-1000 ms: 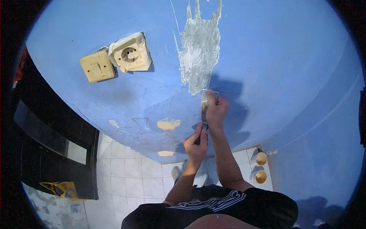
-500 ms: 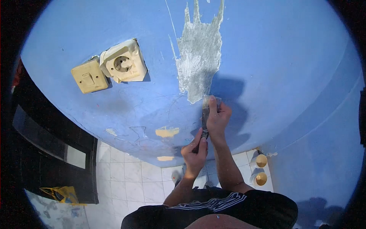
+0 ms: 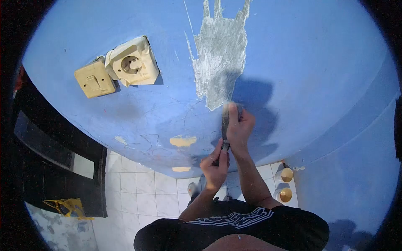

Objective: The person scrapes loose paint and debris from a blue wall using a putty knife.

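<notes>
A putty knife (image 3: pixel 225 126) is held against the blue wall (image 3: pixel 310 62) by both hands. My left hand (image 3: pixel 215 166) is closed round its handle at the lower end. Higher up, my right hand (image 3: pixel 240 127) grips the blade, its thumb pressed flat near the top edge. That edge lies at the bottom right of a scraped grey-white patch (image 3: pixel 218 58), where the blue paint is off. Fingers hide much of the blade and the handle.
Left of the patch, a light switch (image 3: pixel 94 79) and a loosely covered power socket (image 3: pixel 133 62) stick out from the wall. Below are two cream bare spots, one a larger spot (image 3: pixel 183 141). Two containers (image 3: pixel 286 175) stand on the white tiled floor (image 3: pixel 144 188). Dark furniture (image 3: pixel 50 167) is at left.
The view has shifted slightly, so the wall fittings sit a little higher and further left. Both hands keep their hold on the putty knife, its edge still by the patch's lower end.
</notes>
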Demonstrator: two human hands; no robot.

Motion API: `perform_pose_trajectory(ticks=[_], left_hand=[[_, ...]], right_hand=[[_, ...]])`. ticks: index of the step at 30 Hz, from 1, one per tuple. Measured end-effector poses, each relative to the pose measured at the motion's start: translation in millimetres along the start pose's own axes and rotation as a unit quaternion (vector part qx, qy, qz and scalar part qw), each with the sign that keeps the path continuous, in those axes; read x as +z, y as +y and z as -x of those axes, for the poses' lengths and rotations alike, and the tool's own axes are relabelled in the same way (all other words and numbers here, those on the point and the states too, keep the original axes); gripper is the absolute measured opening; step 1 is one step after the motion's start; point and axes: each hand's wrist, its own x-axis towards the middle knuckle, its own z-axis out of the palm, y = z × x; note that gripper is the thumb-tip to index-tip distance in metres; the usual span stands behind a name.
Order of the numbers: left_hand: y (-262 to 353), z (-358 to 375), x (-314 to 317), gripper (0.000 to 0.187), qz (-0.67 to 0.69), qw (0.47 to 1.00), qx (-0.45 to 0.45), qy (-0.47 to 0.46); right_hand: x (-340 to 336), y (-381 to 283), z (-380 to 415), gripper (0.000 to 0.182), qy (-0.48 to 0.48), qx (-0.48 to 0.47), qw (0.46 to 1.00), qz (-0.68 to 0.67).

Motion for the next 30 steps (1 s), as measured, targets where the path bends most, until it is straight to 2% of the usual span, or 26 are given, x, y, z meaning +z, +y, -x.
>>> perform_pose_trajectory(ticks=[4, 8, 10, 14, 17, 19, 22, 25, 26, 28, 30], left_hand=[[30, -18, 4, 0.033, 0.035, 0.999, 0.000, -0.019], [8, 0, 2, 0.033, 0.025, 0.999, 0.027, -0.008], [6, 2, 1, 0.033, 0.038, 0.999, -0.012, -0.013], [18, -11, 6, 0.034, 0.077, 0.997, -0.013, -0.026], [15, -2, 8, 0.034, 0.028, 0.999, 0.023, -0.016], [11, 7, 5, 0.034, 0.014, 1.000, -0.022, -0.006], [17, 10, 12, 0.034, -0.006, 1.000, 0.004, 0.012], [11, 10, 10, 0.035, -0.038, 0.999, 0.016, 0.010], [8, 11, 7, 0.035, -0.040, 0.999, 0.014, 0.011], [3, 7, 0, 0.033, -0.099, 0.992, 0.072, -0.003], [3, 4, -3, 0.033, -0.113, 0.990, 0.079, -0.002]], right_hand=[[3, -30, -17, 0.035, 0.003, -0.015, 0.999, -0.049], [2, -13, -4, 0.036, 0.019, -0.028, 0.999, -0.014], [1, -2, -1, 0.037, 0.014, -0.021, 1.000, -0.009], [0, -34, -14, 0.039, 0.003, 0.023, 0.998, -0.061], [-5, -8, -10, 0.039, 0.006, -0.004, 1.000, -0.007], [-6, 6, 0, 0.040, 0.016, -0.011, 0.999, 0.027], [-12, 13, -3, 0.040, -0.036, 0.057, 0.998, -0.009], [-10, -15, -1, 0.040, -0.035, 0.092, 0.993, -0.071], [-10, -5, 0, 0.040, -0.036, 0.094, 0.992, -0.071], [-6, 19, 1, 0.040, -0.016, 0.062, 0.995, -0.078], [-2, 1, 3, 0.040, -0.015, 0.088, 0.991, -0.102]])
